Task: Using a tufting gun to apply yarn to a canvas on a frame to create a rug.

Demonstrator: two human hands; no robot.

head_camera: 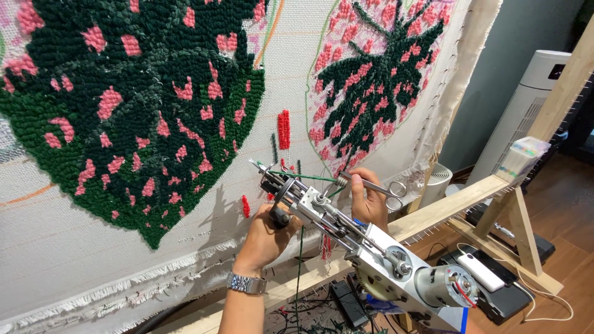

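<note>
Wooden frame [451,207] carries stretched white backing cloth [93,241], tufted with dark green and pink leaf shapes. Cloth's frayed edge hangs over the frame's lower rail. Wooden floor [566,210] beneath bears a black power strip [348,303] and cables.

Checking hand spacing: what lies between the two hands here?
In the head view, the silver metal tufting gun's front and a green yarn strand lie between the left hand and right hand.

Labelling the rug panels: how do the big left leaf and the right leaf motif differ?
The left leaf is larger, its dark centre dotted with pink patches and rimmed in lighter green. The right leaf motif is smaller, with a mostly pink field around a dark green branching centre. Both are tufted on the same pale backing cloth.
</note>
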